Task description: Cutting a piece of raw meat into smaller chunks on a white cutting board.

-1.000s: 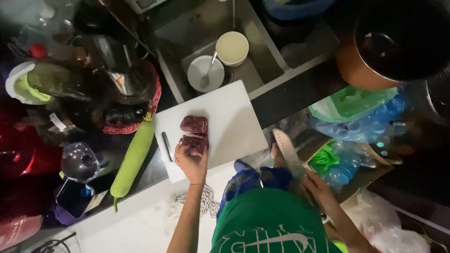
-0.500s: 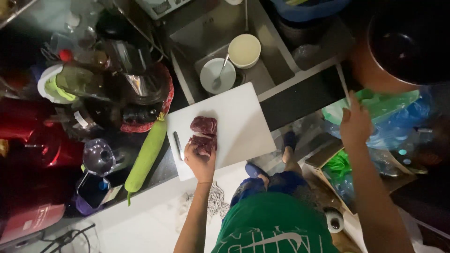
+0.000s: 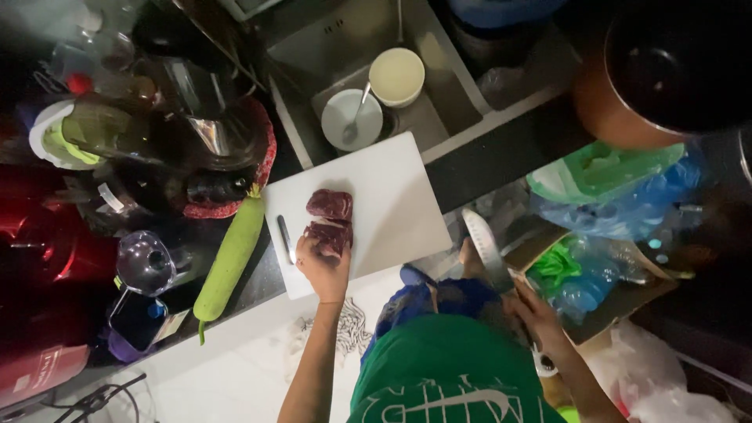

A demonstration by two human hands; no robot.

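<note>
Red meat [image 3: 329, 219] under left hand [image 3: 323, 266] fingertips — half-curled, pressing; right hand [image 3: 536, 313] gripping knife [image 3: 487, 251].

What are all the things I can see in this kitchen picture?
Raw meat: two pieces, dark red, on the cutting board.
Cutting board: one, white, on the counter below the sink.
Small knife: one, dark, at the board's left edge.
Long gourd: one, light green, left of the board.
Bowls: two, pale, in the sink; one holds a spoon.
Pot: one, orange outside, dark inside, upper right.
Plastic bags: several, green and blue, at right.
Left hand: resting on the meat.
Right hand: holding a large knife, blade up.
</note>
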